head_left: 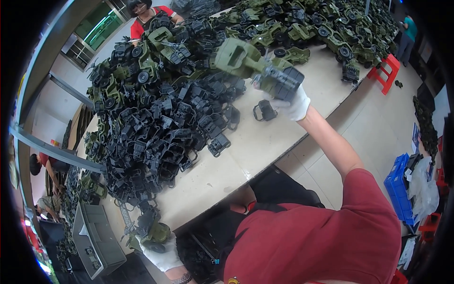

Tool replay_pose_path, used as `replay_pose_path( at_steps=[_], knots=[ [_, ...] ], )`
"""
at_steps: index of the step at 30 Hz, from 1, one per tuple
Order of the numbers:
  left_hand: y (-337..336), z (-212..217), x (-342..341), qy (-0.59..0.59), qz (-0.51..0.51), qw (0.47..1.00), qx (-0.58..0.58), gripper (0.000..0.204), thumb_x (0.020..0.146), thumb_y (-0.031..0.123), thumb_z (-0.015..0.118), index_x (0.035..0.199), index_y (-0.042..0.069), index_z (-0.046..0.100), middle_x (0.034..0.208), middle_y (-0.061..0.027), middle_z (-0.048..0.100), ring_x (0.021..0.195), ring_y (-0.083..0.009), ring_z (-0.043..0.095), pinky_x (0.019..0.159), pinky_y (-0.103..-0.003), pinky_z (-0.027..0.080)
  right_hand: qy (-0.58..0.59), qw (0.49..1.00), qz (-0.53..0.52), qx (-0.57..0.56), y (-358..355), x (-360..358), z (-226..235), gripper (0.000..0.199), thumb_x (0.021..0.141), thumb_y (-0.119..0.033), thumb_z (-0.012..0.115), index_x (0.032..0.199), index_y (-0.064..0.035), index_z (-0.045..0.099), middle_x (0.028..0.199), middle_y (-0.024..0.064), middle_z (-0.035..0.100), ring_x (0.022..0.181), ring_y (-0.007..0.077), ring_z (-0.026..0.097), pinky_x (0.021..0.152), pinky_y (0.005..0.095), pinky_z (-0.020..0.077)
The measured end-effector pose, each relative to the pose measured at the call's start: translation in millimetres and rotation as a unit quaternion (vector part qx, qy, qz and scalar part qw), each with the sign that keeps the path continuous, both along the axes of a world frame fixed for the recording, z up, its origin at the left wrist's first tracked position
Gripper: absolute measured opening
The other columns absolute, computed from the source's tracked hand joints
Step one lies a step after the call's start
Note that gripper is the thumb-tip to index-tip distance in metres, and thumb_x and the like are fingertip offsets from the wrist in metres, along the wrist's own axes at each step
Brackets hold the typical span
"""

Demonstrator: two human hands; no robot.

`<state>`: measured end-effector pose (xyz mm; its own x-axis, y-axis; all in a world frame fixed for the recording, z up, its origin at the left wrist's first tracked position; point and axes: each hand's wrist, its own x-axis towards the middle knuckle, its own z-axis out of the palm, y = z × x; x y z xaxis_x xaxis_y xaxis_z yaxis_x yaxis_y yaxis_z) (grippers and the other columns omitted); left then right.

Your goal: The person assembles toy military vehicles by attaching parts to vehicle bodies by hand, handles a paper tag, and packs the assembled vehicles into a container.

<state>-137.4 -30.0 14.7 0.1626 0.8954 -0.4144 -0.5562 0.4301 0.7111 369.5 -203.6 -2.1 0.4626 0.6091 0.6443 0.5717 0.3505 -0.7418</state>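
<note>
My right hand (297, 105), in a white glove, grips a green and black toy vehicle (236, 57) held up over the table; motion blurs it a little. Beside that hand a loose black plastic part (266, 110) lies on the tabletop. At the lower left, my left hand (164, 254), also gloved, closes around another toy vehicle (158, 233), green with black parts, at the table's near edge. Between the two hands spreads a heap of black plastic frame-like parts (151, 130).
Green toy vehicles (302, 31) pile up along the far side of the table (246, 154). A grey bin (106, 227) stands by my left hand, near a metal frame (71, 154). At right are a blue crate (398, 187) and a red stool (388, 73). A co-worker (139, 23) sits behind the pile.
</note>
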Motion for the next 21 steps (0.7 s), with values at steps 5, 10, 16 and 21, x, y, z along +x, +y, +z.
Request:
replay_pose_path(
  at_steps=[5,10,16,21],
  knots=[
    [6,-3,5,0.003,0.015,1.000,-0.010,0.043,0.094,0.047,0.050,0.124,0.016,0.057,0.122,-0.0066,0.060,0.106,-0.0265,0.058,0.079,-0.045,0.047,0.617,0.604,0.462,0.202,-2,-2,-10,0.047,0.097,-0.028,0.051,0.135,-0.0015,0.042,0.121,0.0214,0.046,0.072,0.0213,0.049,0.034,0.0209,0.0415],
    [8,-7,-9,-0.014,0.016,1.000,-0.013,0.040,0.093,0.043,0.052,0.123,0.017,0.059,0.123,-0.0067,0.061,0.106,-0.0283,0.057,0.082,-0.047,0.046,0.580,0.532,0.557,0.263,6,-21,-11,0.051,0.096,-0.027,0.056,0.137,-0.0022,0.040,0.122,0.0193,0.044,0.073,0.0188,0.050,0.033,0.0240,0.0404],
    [-15,4,9,-0.021,-0.028,0.998,-0.045,0.044,0.094,0.048,0.056,0.125,0.017,0.057,0.122,-0.0060,0.062,0.110,-0.0279,0.059,0.094,-0.054,0.045,0.591,0.569,0.543,0.179,-32,-41,-17,0.029,0.100,-0.021,0.055,0.123,-0.0077,0.041,0.067,0.0031,0.042,0.040,0.0108,0.038,0.034,0.0233,0.0313],
    [-16,24,3,-0.085,-0.048,0.994,-0.049,0.045,0.093,0.046,0.058,0.128,0.017,0.056,0.126,-0.0074,0.060,0.115,-0.0275,0.057,0.096,-0.055,0.043,0.643,0.594,0.451,0.174,-57,-23,-39,0.028,0.100,-0.019,0.053,0.121,-0.0068,0.039,0.059,0.0026,0.035,0.031,0.0097,0.029,0.026,0.0234,0.0242]
  ],
)
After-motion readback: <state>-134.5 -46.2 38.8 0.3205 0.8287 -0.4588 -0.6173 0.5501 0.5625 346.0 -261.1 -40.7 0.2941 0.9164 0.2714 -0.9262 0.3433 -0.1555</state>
